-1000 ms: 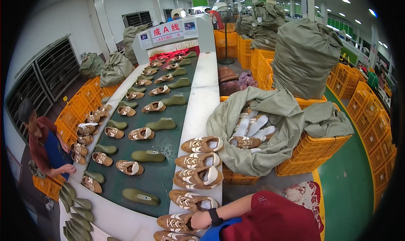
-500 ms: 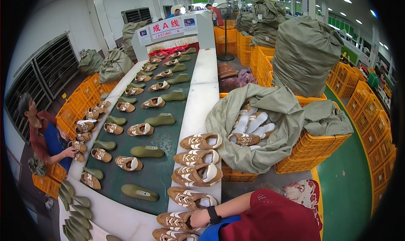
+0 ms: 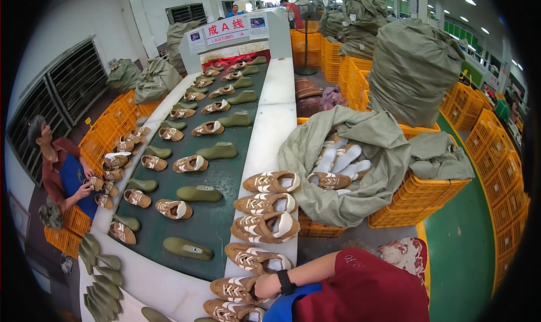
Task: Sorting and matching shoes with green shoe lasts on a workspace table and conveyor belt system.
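My right hand (image 3: 266,286) reaches in from the lower right, a dark band on its wrist. Its fingers are down in the opening of a brown sneaker (image 3: 234,289) with white laces and stripes, so their grip is hidden. That sneaker is on the white ledge (image 3: 274,125) of a conveyor line. Just nearer lies another brown sneaker (image 3: 228,309), and beyond my hand is one more sneaker (image 3: 251,256) in a row of several. My left hand is out of view.
Sneakers and green shoe lasts (image 3: 199,193) line the dark green belt (image 3: 169,178). A person (image 3: 62,164) across it holds a small brown shoe. An open grey-green sack (image 3: 349,201) of sneakers sits on orange crates (image 3: 414,201) at right. Loose lasts (image 3: 107,288) lie lower left.
The view has shifted slightly, moving the scene up. The person across the belt has lifted a shoe toward their body. My right hand stays in the same sneaker.
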Demonstrator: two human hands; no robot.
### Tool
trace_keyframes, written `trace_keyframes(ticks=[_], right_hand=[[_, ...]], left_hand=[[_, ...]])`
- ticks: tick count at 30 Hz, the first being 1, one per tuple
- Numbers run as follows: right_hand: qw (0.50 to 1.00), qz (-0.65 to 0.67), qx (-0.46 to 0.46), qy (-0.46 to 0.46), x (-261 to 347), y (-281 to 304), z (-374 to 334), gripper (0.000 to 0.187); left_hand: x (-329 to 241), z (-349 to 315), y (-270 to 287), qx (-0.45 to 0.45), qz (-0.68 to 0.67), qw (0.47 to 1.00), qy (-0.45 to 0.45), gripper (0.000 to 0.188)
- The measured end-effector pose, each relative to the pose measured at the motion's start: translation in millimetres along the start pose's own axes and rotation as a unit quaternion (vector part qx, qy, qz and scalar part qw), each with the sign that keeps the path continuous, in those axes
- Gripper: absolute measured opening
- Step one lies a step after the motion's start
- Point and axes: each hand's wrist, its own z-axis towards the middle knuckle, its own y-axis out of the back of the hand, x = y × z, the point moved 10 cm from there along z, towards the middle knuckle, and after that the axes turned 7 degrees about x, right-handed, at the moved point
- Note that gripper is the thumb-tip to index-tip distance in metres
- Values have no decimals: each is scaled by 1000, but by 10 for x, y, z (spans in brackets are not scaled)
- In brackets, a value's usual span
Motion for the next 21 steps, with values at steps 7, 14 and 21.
trace_keyframes(ticks=[7,14,21], right_hand=[[1000,21,-6,8,-27,-45,80,15],[999,27,28,0,-20,-119,111,14],[998,43,31,-16,-5,-52,23,15]], left_hand=[[327,-314,-44,-2,22,999,23,45],[641,-1054,-154,8,39,995,92,44],[590,-1594,-252,15,43,990,132,43]])
